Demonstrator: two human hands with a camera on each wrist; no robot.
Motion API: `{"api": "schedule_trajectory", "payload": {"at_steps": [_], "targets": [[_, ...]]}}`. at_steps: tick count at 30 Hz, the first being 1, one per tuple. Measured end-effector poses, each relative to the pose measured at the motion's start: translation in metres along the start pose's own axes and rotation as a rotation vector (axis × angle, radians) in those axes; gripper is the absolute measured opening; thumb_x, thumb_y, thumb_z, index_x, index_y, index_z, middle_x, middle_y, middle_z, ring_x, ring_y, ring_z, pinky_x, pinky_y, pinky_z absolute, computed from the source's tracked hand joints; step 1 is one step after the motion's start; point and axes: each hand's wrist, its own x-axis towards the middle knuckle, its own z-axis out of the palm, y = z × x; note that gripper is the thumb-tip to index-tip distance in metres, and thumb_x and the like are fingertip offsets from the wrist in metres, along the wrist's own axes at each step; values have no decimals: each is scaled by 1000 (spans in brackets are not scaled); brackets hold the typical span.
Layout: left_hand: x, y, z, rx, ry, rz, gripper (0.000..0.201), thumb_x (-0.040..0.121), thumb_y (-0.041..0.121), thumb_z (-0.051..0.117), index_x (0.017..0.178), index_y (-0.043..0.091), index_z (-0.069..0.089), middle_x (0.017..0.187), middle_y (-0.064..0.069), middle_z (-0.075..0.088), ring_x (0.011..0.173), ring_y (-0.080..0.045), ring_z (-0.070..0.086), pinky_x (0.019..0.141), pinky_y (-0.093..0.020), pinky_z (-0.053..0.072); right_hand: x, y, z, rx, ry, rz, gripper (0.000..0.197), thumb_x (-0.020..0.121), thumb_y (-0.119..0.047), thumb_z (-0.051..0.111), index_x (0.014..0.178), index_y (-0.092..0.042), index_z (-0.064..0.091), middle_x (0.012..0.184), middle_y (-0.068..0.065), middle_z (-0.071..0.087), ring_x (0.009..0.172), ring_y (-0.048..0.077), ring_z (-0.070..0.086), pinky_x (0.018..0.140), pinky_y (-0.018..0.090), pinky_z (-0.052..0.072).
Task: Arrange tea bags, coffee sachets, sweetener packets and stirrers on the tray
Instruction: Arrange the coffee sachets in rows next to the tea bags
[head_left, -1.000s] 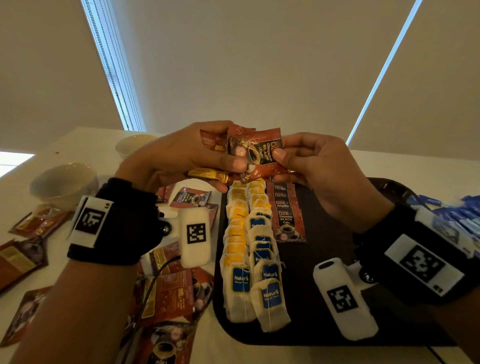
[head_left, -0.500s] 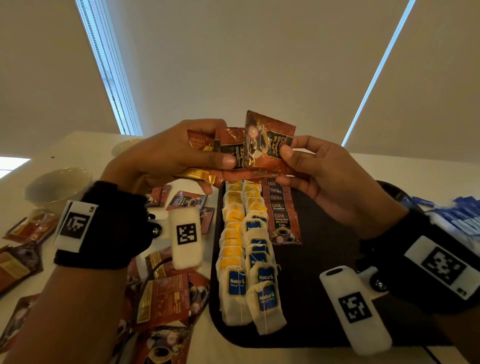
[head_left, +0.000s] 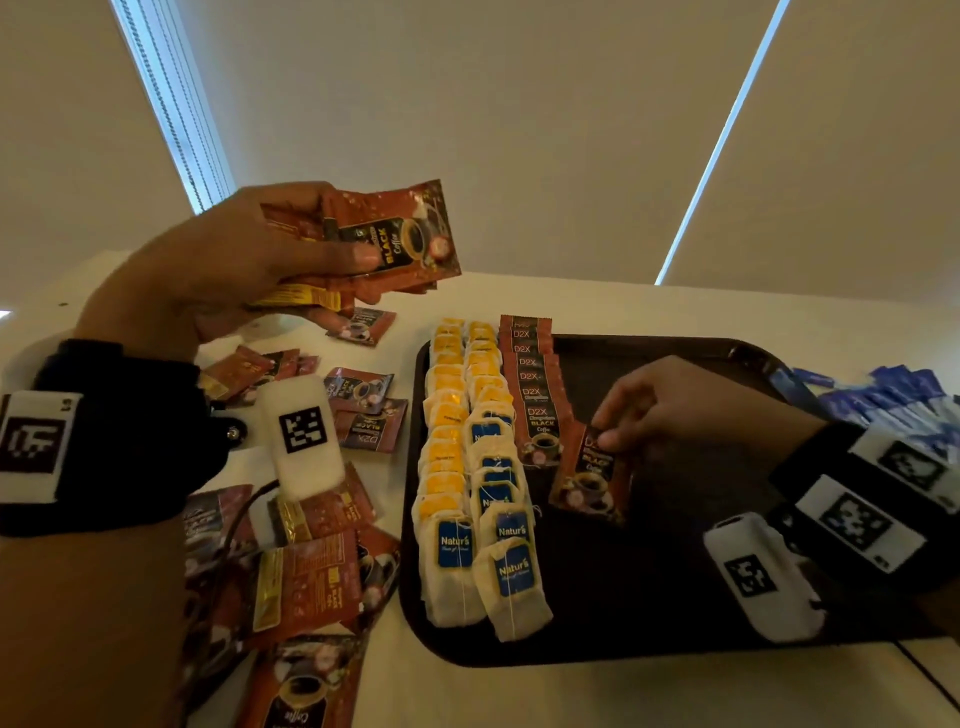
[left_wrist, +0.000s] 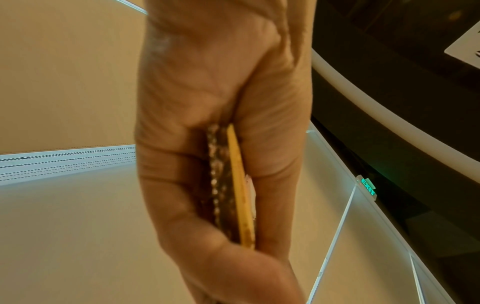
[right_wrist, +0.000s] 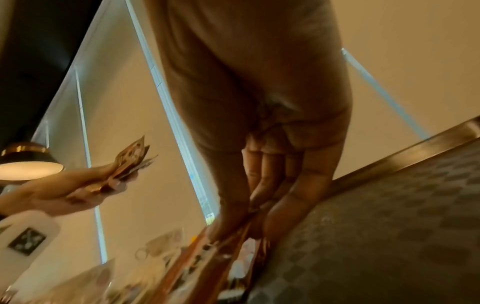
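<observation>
The right hand (head_left: 670, 410) pinches 1 coffee sachet (head_left: 589, 475) by its far top edge, fingers (head_left: 610, 439) curled; its long axis runs from them toward the person, slightly tilted, low over the tray (head_left: 727, 597). The laid sachet row (head_left: 535, 395) lies just left of those fingers, so this hand is nearer. The left hand (head_left: 218, 275), raised well left, grips a sachet stack (head_left: 384, 239).
</observation>
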Motion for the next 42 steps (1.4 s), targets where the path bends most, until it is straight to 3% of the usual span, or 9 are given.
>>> {"api": "schedule_trajectory", "payload": {"at_steps": [5,9,13,24,30,35,38,40,42], "targets": [[-1,1,2,12,2,-9,35,59,25,75,93,21,68,86,-7,74,67,-16,72,45,-19,53,16,-20,13,-97,-116,-29,8,79,-15,71,78,-20,64,81,-7,66,73,4,60,58,17,45],[-3,1,5,26,-47,-9,58,36,44,88,88,26,73,85,-5,75,65,-17,72,46,-20,53,27,-29,21,-209,-45,-92,11,77,-18,74,74,-22,64,75,-9,62,69,2,57,59,16,46],[0,2,10,39,-16,-14,45,50,28,76,95,24,70,87,-2,75,62,-15,70,44,-19,52,31,-31,25,-309,45,-148,9,76,-16,74,79,-18,66,69,-11,56,66,0,53,59,12,37],[-2,3,14,66,1,-51,49,48,28,73,97,23,68,83,3,75,66,-14,71,45,-18,52,34,-32,26,-309,70,-173,16,76,-18,74,84,-18,61,74,-9,58,67,1,55,60,14,41],[-2,4,16,57,1,-54,47,47,27,73,94,23,69,82,2,75,65,-15,72,44,-19,52,7,-43,26,-478,-175,-176,27,74,-29,74,79,-28,48,79,-11,47,70,1,45,61,14,35],[-2,4,19,45,-7,-47,51,47,27,74,97,20,68,84,0,75,65,-16,71,43,-19,52,14,-40,32,-579,-179,-155,28,76,-29,73,89,-25,49,86,-13,43,76,3,42,63,14,35],[-1,3,18,39,-12,-52,43,58,22,73,101,17,67,90,-5,74,66,-17,71,44,-20,53,20,-38,32,-567,-186,-132,28,77,-27,73,94,-22,51,83,-12,43,73,3,41,61,15,34],[1,2,18,40,-21,-60,37,66,15,69,104,15,66,91,-6,74,67,-17,72,44,-20,53,23,-37,32,-551,-190,-127,27,77,-26,73,92,-22,51,80,-12,43,71,3,41,60,15,34],[1,2,19,51,-34,-65,40,63,17,69,103,16,66,88,-4,75,66,-17,72,44,-20,53,26,-36,31,-542,-182,-132,25,76,-26,74,84,-26,50,80,-12,44,71,3,41,60,16,34]]}}
